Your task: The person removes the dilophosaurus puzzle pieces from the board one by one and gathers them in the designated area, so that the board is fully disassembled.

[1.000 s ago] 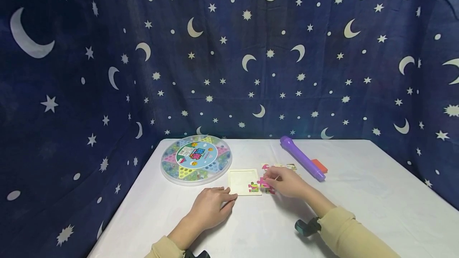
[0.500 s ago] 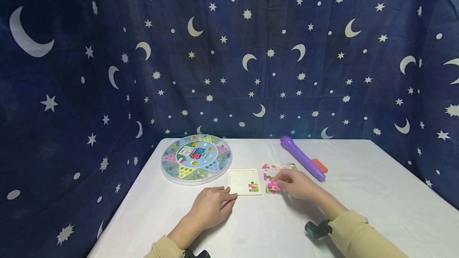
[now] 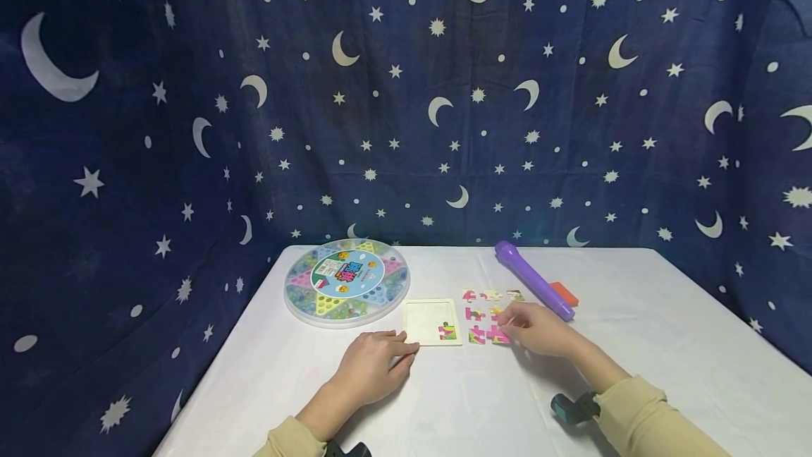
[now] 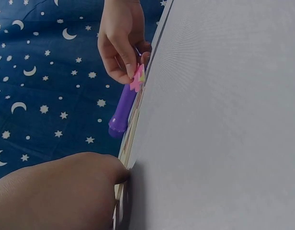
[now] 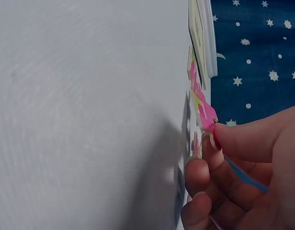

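A square cream puzzle tray (image 3: pixel 421 319) lies flat on the white table, with one pink-and-green puzzle piece (image 3: pixel 447 331) in its near right corner. My left hand (image 3: pixel 374 365) rests on the table, its fingertips touching the tray's near left corner. Between thumb and forefinger my right hand (image 3: pixel 539 330) pinches a pink puzzle piece (image 5: pixel 207 114), held tilted just over the tabletop among the loose pieces. Several loose puzzle pieces (image 3: pixel 474 314) lie in rows right of the tray. Some of them are partly hidden by the right hand.
A round Chinese checkers box (image 3: pixel 347 283) stands at the back left, behind the tray. At the back right lies a purple toy microphone (image 3: pixel 535 279), with an orange block (image 3: pixel 564 294) beside it. A starry blue curtain (image 3: pixel 406 90) encloses the table's back and sides.
My right hand has moved rightward with the pink puzzle piece, from beside the tray's right edge to the right side of the loose pieces. My left hand stays where it was.
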{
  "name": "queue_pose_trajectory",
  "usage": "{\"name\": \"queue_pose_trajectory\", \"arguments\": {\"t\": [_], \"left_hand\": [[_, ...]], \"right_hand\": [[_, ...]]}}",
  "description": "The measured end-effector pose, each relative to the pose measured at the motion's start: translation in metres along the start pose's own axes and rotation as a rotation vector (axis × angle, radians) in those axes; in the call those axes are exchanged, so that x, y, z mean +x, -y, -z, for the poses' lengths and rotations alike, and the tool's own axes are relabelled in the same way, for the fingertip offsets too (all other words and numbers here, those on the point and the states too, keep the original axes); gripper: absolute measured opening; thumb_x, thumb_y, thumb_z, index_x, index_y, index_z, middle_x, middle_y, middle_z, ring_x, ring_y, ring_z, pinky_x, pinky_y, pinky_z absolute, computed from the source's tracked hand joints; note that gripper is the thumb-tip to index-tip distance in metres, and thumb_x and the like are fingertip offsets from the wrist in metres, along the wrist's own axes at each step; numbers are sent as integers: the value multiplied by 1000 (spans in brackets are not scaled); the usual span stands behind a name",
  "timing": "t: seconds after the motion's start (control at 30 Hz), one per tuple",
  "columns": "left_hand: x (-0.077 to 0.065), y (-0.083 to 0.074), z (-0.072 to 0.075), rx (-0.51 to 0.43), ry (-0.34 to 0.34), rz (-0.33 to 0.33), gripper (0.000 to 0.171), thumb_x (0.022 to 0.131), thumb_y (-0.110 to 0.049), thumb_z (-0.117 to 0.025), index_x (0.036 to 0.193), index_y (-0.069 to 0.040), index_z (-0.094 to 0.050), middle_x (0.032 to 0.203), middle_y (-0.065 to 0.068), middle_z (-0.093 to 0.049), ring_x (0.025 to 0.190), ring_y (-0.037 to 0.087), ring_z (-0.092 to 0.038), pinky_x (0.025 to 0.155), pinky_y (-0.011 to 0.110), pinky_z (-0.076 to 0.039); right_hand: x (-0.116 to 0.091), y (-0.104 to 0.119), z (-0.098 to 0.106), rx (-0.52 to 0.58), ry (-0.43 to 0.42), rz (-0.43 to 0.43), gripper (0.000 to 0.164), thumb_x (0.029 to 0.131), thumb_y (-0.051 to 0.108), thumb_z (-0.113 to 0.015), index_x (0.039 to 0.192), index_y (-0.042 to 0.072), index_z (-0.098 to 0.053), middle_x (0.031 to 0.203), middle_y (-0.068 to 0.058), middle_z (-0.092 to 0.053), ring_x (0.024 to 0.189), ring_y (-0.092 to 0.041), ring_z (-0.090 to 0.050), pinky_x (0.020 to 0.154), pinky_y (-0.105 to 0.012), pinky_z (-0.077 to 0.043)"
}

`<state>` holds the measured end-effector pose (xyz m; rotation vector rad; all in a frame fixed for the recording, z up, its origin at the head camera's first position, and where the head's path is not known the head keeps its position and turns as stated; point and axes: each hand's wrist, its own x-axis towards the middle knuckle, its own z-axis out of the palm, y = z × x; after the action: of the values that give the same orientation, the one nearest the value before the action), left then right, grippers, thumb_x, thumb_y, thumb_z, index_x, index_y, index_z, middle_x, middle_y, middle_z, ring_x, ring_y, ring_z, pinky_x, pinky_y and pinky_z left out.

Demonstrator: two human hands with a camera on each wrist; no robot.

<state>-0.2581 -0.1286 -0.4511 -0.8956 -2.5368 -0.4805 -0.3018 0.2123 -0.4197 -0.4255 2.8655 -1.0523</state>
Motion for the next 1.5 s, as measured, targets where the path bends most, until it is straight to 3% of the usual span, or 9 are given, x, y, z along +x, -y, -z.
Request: {"name": "queue_pose_trajectory", "arguments": {"t": [0.2, 0.43, 0.67, 0.9, 1.07, 1.27, 1.5], "left_hand": [[-1, 0, 1, 4, 3, 8, 23, 96, -23, -69, 116, -22, -81, 116, 6, -75, 111, 26, -70, 92, 49, -55], [-2, 0, 1, 10, -7, 4, 23, 96, -23, -69, 116, -22, -81, 115, 5, -75, 111, 25, -70, 91, 48, -55], [-2, 1, 1, 11, -14, -8, 22, 96, -23, -70, 115, -21, -81, 115, 5, -75, 110, 26, -71, 92, 48, -55], [-1, 2, 0, -2, -12, -11, 22, 96, -23, -70, 115, -21, -81, 115, 5, -75, 110, 26, -71, 91, 49, -55], [-1, 1, -1, -6, 0, -1, 23, 97, -24, -69, 116, -22, -81, 115, 4, -75, 111, 26, -70, 92, 48, -55], [-2, 0, 0, 1, -14, -7, 22, 96, -24, -69, 115, -22, -81, 114, 4, -75, 110, 26, -71, 92, 47, -55], [0, -2, 1, 5, -13, -7, 22, 96, -24, -69, 115, -22, -81, 115, 4, -75, 109, 26, -71, 92, 48, -55]], "right_hand": [[-1, 0, -1, -46, -5, -26, 7, 95, 16, -73, 98, 16, -67, 85, -2, -60, 68, -20, -56, 59, -35, -49], [0, -3, -2, -149, -26, 26, 8, 94, 17, -74, 94, 18, -66, 90, 4, -64, 81, -17, -55, 74, -39, -48], [2, 0, -4, -175, -34, 44, 11, 92, 13, -76, 92, 17, -66, 87, 7, -64, 85, -15, -58, 88, -50, -51], [9, 15, -13, -179, -34, 104, 13, 92, 10, -75, 89, 19, -66, 84, 10, -64, 82, -13, -56, 83, -43, -49], [13, 29, -22, -173, -28, 164, 13, 91, 8, -75, 89, 19, -67, 84, 11, -63, 86, -12, -57, 88, -47, -49], [22, 46, -32, -202, -16, 202, 13, 92, 12, -76, 90, 20, -67, 85, 13, -63, 85, -12, -57, 85, -45, -49], [26, 59, -39, -187, 6, 312, 11, 91, 8, -75, 92, 16, -68, 86, 11, -64, 85, -13, -60, 84, -45, -50]]}}
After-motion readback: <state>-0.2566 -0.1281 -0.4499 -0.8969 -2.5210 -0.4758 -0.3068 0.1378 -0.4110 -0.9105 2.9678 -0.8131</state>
